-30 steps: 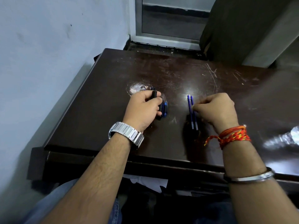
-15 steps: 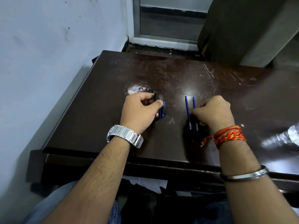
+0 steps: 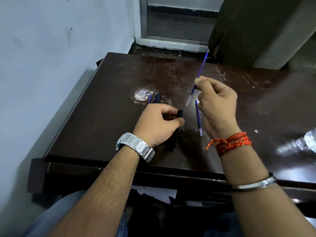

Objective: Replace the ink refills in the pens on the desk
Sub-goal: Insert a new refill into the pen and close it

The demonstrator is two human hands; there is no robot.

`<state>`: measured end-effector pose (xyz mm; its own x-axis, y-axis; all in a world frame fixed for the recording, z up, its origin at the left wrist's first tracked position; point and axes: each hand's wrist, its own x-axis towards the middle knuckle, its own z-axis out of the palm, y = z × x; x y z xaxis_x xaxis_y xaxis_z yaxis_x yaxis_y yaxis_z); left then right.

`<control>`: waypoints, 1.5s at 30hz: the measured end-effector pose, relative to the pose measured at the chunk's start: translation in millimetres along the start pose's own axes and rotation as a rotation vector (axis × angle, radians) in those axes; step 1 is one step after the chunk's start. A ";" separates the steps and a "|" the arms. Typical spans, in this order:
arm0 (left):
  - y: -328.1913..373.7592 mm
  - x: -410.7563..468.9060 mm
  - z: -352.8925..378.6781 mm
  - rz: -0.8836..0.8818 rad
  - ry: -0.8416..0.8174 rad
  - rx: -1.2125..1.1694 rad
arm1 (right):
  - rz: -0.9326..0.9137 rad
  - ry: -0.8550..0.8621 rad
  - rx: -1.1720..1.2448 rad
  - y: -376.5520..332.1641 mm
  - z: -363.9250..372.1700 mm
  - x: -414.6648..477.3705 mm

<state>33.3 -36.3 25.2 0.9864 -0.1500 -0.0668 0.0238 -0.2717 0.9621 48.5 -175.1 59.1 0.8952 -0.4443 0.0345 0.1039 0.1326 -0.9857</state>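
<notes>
Right hand (image 3: 218,106) is lifted off the bench (image 3: 106,106), its grip pinching 1 blue refill (image 3: 200,72) between thumb and forefinger. The refill is slanting up and away from the grip, its blue length reaching toward the bench's far edge, its pale end poking out below the fingers.

A 2nd blue refill (image 3: 198,117) is lying flat on the bench just under and to the left of that grip, pale end toward the person, not touched by the hand as far as can be told.

Left hand (image 3: 157,124) is hovering low over the bench, its grip curled closed around a black pen (image 3: 176,132); 1 end is showing above the thumb, the other running down past the palm toward the person.

Beyond the left grip, more pen pieces (image 3: 156,98), dark with a blue streak beside them, are lying next to a worn pale patch (image 3: 142,95) in the bench surface. How many pieces there are cannot be told.

A metal watch (image 3: 136,146) is sitting on the left wrist; red threads (image 3: 230,142) and a steel bangle (image 3: 254,183) on the right.
</notes>
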 end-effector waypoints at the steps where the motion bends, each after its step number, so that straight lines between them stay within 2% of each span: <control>1: -0.1 -0.4 0.4 0.005 -0.006 0.011 | 0.005 -0.005 0.032 0.8 1.9 -1.0; 15: 2.8 -1.7 0.8 0.034 0.004 0.032 | -0.016 -0.091 -0.091 4.8 4.5 -5.4; 19: 3.2 -0.1 -0.9 0.044 0.043 -0.018 | -0.013 -0.115 -0.121 6.5 4.8 -5.8; 23: 3.0 2.5 -1.9 0.041 0.125 -0.047 | -0.065 -0.212 -0.226 7.3 4.3 -11.4; 27: 3.2 5.0 -6.4 0.030 0.231 -0.092 | -0.092 -0.107 -0.268 11.2 1.7 -7.6; 29: 3.5 6.2 -10.6 0.042 0.297 -0.101 | -0.101 -0.111 -0.408 15.7 0.3 -4.7; 35: 2.7 10.0 -21.9 0.064 0.441 -0.120 | -0.114 -0.272 -0.923 32.2 0.4 -7.9; 45: 1.3 8.5 -17.6 0.040 0.416 -0.068 | -0.049 -0.201 -1.030 31.9 6.0 -13.5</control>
<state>44.6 -21.2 30.5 0.9678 0.2416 0.0702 -0.0190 -0.2083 0.9779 42.3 -159.5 28.2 0.9654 -0.2605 0.0122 -0.1919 -0.7414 -0.6430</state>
